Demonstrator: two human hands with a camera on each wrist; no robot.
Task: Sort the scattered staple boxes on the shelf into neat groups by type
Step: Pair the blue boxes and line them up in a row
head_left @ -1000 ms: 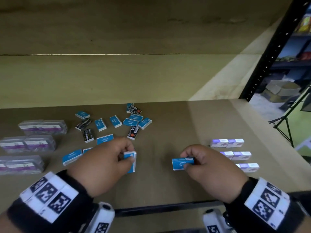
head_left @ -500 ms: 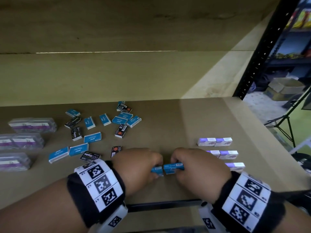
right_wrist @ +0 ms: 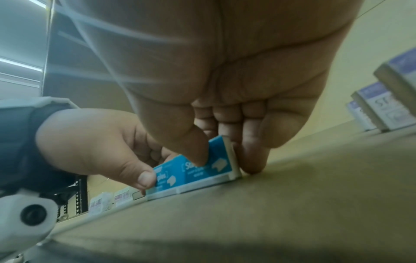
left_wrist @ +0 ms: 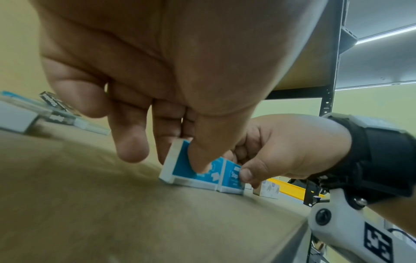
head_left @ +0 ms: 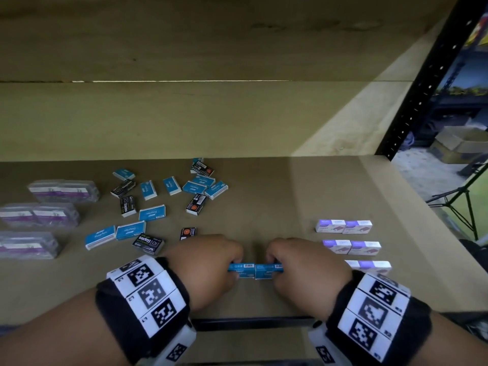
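Both blue boxes have come together since a second ago, when each hand held one apart from the other; now the left blue box [head_left: 240,270] and the right blue box [head_left: 268,271] stand on edge, end to end and touching, on the shelf board [head_left: 303,196] near its front edge. The left hand [head_left: 204,268] pinches its box between thumb and curled fingers [left_wrist: 133,142], and the right hand [head_left: 306,268] does the same with its own, thumb on the printed face and fingers [right_wrist: 252,160] behind, fingertips down on the board. To my eye this pair is the start of a blue group, and it is barely begun. Just beyond the left knuckles lies the loose scatter: blue staple boxes [head_left: 152,213] and black staple boxes [head_left: 196,205] mixed at all angles, some lying flat, one black box [head_left: 148,243] close beside the left wrist. None of those looks sorted yet, so most of the blue ones and every black one are left to do. Off past the right hand the purple-and-white boxes [head_left: 343,226] sit in tidy pairs, three rows of them, which looks finished. Farther out past the left hand, the clear plastic cases [head_left: 39,218] with purple labels also lie in orderly rows.
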